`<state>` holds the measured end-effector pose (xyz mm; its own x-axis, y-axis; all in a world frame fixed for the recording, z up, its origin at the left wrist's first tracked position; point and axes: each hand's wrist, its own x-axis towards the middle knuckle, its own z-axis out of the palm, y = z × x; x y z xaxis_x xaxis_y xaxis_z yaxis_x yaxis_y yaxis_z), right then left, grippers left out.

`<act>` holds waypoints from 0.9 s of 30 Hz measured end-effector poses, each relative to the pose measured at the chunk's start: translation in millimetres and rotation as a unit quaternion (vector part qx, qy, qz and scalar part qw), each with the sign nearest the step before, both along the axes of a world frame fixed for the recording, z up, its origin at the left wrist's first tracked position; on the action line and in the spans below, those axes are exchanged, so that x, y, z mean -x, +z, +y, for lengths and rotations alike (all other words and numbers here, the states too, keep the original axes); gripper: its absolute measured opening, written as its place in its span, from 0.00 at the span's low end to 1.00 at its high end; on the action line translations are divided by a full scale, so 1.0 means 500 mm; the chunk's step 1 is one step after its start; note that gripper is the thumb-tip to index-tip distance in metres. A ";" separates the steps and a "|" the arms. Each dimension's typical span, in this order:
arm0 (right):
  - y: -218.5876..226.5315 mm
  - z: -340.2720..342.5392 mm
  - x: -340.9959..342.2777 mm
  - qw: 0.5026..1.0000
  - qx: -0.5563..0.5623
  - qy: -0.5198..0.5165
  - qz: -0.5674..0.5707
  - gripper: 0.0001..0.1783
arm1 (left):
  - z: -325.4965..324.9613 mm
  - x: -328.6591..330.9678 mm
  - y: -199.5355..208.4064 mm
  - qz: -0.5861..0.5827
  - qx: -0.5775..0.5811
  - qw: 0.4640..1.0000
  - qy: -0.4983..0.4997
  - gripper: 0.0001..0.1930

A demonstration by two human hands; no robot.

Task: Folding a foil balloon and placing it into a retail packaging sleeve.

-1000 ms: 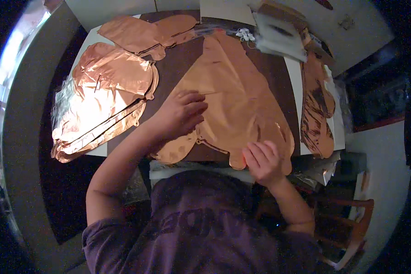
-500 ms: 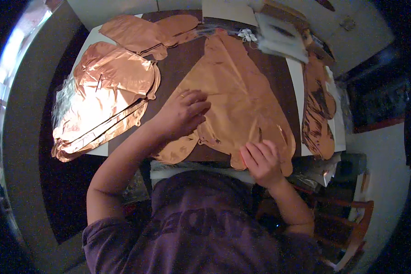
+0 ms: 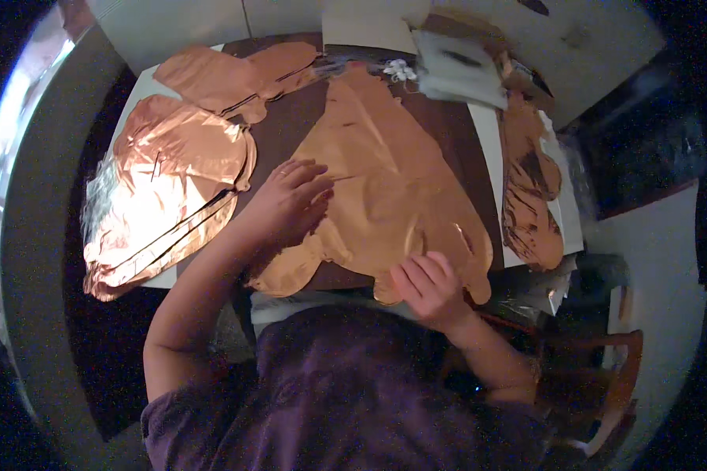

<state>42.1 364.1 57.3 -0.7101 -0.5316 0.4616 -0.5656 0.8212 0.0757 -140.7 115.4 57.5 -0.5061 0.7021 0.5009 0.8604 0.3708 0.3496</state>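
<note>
While dark table (image 3: 284, 118) spreads beneath, large copper-coloured foil sheet (image 3: 385, 184) lies mid-table, narrow end at 12 o'clock. Foil pile (image 3: 177, 157) at 9 o'clock. Left hand (image 3: 291, 200) over sheet's 9 o'clock edge, fingers loosely parted; contact unclear. Right hand (image 3: 428, 286) at 5 o'clock, fingers curled by near edge; cannot tell if pinching. White cluster (image 3: 400, 71) at 12. Step seems edge handling; next move likely calls for light touch.

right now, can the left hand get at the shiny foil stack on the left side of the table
Likely yes: the shiny foil stack lies just left of the left hand, and nothing appears to stand on the dark tabletop between them.
</note>
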 end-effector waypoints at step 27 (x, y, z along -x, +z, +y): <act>0.007 -0.008 -0.004 1.000 -0.004 -0.006 -0.010 0.15 | 0.124 0.067 -0.030 -0.001 0.022 0.995 -0.096 0.17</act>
<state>44.0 360.2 60.8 -0.7255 -0.5270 0.4426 -0.5578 0.8270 0.0704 -174.2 177.2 42.6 -0.3620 0.8069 0.4669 0.9162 0.2155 0.3378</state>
